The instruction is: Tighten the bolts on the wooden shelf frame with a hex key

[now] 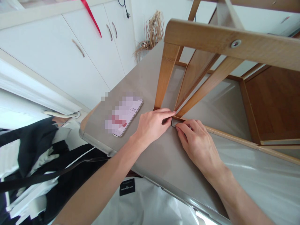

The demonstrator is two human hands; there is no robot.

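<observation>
A brown wooden frame with slanted legs rests on the grey table. My left hand is closed at the frame's near lower corner, thumb and fingers pinching its bottom rail. Just right of it, my right hand pinches a small bent metal hex key, whose short end points at the rail close to my left fingertips. The spot where the key's tip meets the wood is too small to make out. A metal bolt shows in the frame's upper bar.
A phone with a lit screen lies left of my left hand. White cabinets stand beyond the table's left edge, with a red ribbon hanging over them. A dried plant is behind. Dark cloth lies at lower left.
</observation>
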